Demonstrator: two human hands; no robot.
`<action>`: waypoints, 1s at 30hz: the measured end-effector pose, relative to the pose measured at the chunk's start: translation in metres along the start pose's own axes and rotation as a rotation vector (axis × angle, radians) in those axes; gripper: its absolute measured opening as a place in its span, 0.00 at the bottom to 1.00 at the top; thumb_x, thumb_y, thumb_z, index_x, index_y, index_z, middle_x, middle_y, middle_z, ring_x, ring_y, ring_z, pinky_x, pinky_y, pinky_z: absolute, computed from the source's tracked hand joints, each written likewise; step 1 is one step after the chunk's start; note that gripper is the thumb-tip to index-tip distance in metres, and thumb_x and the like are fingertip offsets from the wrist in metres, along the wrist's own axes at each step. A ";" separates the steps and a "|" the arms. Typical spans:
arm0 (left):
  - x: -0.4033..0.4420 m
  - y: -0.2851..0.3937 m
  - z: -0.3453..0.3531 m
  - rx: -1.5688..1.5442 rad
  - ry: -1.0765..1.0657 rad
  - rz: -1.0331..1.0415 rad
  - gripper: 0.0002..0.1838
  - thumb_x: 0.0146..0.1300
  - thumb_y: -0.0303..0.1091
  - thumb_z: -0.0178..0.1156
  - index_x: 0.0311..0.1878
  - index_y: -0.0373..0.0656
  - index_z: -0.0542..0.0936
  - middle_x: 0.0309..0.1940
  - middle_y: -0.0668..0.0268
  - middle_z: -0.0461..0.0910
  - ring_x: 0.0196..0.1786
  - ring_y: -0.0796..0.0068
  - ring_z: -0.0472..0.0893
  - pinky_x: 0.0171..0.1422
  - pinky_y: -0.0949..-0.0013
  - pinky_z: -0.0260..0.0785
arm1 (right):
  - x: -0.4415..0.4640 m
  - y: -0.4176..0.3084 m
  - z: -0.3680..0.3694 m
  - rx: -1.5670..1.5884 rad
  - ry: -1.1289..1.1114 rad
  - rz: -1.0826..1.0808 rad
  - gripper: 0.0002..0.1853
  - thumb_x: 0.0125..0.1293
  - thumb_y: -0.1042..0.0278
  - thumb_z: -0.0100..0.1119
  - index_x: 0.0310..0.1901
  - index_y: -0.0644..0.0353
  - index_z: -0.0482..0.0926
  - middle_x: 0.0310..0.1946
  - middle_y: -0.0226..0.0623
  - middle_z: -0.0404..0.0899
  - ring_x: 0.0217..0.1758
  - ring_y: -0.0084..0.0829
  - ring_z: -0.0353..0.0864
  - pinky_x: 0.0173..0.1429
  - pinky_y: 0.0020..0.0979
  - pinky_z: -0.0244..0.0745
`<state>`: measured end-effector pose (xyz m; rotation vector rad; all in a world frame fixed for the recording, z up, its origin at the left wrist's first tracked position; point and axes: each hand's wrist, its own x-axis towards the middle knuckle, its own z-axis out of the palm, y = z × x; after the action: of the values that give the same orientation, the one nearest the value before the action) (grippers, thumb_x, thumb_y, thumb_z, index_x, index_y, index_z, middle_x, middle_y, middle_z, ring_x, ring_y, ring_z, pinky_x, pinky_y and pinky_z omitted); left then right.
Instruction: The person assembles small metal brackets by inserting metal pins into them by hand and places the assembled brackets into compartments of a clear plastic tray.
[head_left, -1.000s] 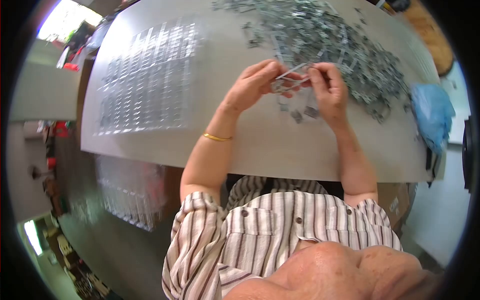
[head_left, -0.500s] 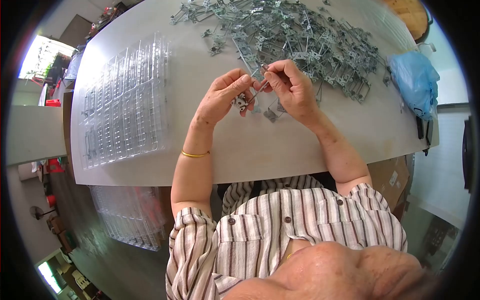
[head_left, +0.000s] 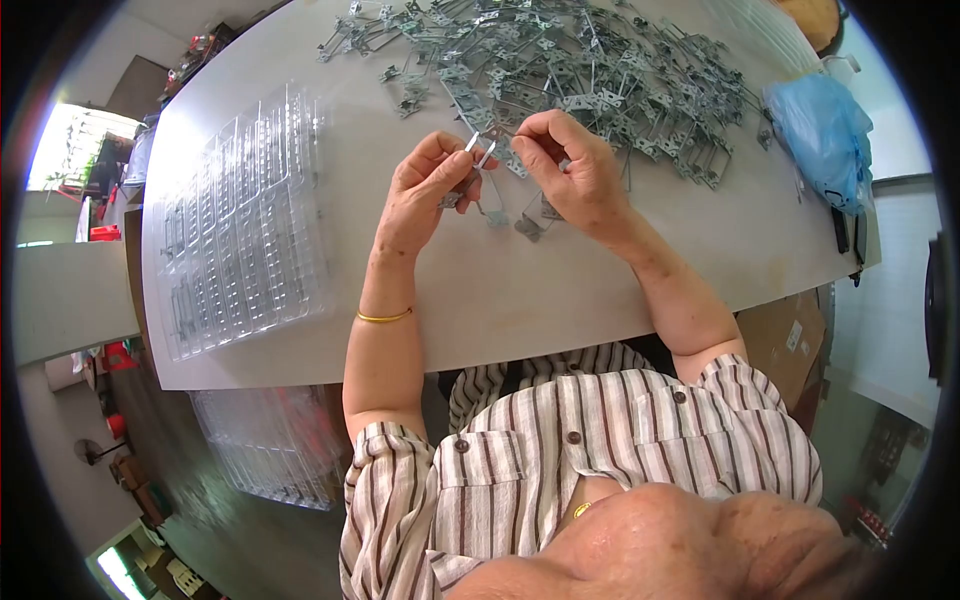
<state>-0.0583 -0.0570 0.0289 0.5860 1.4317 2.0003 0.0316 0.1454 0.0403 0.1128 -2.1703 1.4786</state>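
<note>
My left hand (head_left: pixel 428 185) is closed on small metal parts with thin rods (head_left: pixel 480 155) that stick up past the thumb. Just to its right, my right hand (head_left: pixel 572 165) pinches the end of a small metal piece, near the tips of the rods. Behind both hands spreads a large pile of grey metal brackets (head_left: pixel 600 75) with rods. A few loose brackets (head_left: pixel 528 228) lie on the table between and below the hands. What the left palm holds is partly hidden by the fingers.
Clear plastic trays with rows of slots (head_left: pixel 240 220) lie at the left of the white table (head_left: pixel 560 300). A blue plastic bag (head_left: pixel 822 140) sits at the right edge. More clear trays (head_left: pixel 270 440) are below the table's left front edge. A cardboard box (head_left: pixel 785 345) stands below at the right.
The view has shifted, so the table and pile appear displaced. The rods in my left hand have turned more upright, and my right hand has moved slightly away from my left.
</note>
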 end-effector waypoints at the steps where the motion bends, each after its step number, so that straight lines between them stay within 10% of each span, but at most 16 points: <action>1: 0.000 0.000 0.000 -0.005 -0.004 0.003 0.09 0.80 0.36 0.58 0.46 0.41 0.80 0.44 0.56 0.88 0.31 0.79 0.78 0.32 0.76 0.67 | 0.000 0.000 0.000 -0.002 0.002 -0.006 0.05 0.73 0.74 0.66 0.45 0.61 0.80 0.34 0.33 0.83 0.33 0.23 0.81 0.38 0.28 0.77; 30: -0.001 0.000 0.001 0.255 0.030 -0.067 0.15 0.67 0.38 0.74 0.49 0.41 0.82 0.38 0.70 0.85 0.33 0.86 0.74 0.33 0.79 0.65 | 0.002 -0.005 -0.003 0.386 -0.143 0.375 0.10 0.80 0.64 0.59 0.51 0.62 0.78 0.28 0.26 0.80 0.27 0.17 0.75 0.31 0.22 0.72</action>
<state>-0.0566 -0.0572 0.0297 0.6083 1.7164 1.7953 0.0322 0.1461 0.0463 -0.0634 -2.0642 2.1525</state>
